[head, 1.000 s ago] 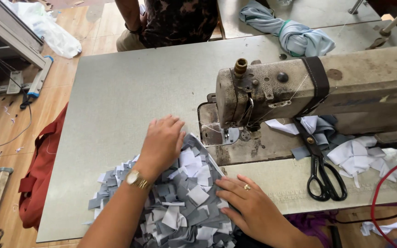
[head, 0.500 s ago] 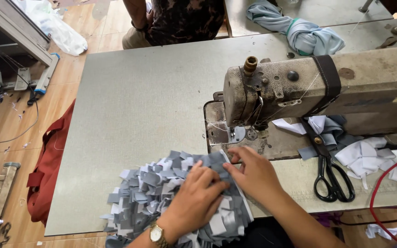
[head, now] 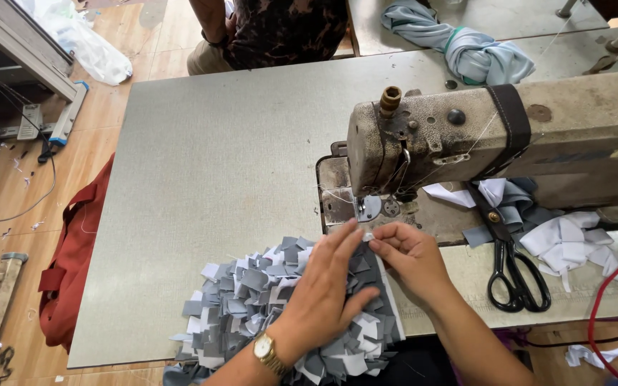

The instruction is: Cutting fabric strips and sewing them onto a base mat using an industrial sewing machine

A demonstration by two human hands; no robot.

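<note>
At the left edge a red cloth (head: 73,264) hangs off the grey desk (head: 202,186), and our left hand (head: 323,286) lies flat, fingers spread, on the grey patchwork piece (head: 266,307), apparently to keep it from sliding. Our right hand (head: 413,257) has its fingers closed on the piece's top edge just before the needle of the worn sewing machine (head: 481,136), likely to feed it. Black scissors (head: 513,271) lie rightward; beyond, a wooden floor (head: 16,179).

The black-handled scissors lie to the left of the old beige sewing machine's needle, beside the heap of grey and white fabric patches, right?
Not quite. The head view shows the black-handled scissors to the right of the old beige sewing machine needle, on the table; the heap of grey and white fabric patches lies to its left.
</note>
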